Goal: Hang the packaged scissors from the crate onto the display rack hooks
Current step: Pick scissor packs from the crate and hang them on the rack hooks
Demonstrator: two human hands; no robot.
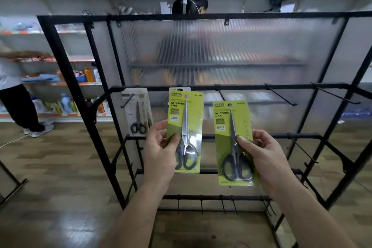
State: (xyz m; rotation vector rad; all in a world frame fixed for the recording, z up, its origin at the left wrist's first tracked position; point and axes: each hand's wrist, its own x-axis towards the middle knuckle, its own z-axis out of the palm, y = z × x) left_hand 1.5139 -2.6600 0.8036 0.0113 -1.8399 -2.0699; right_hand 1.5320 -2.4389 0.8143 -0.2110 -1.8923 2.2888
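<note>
Two green packs are held before the display rack (261,16). Left grip (159,147) pinches the first pack (187,119), its hole up at the middle bar; right grip (265,155) pinches the second pack (231,139), just below a bare hook (219,92). Aim each hole at a hook tip, then slide back level.

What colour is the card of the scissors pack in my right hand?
Lime green, darker green lower down, on the scissors pack; the head view shows it.
</note>
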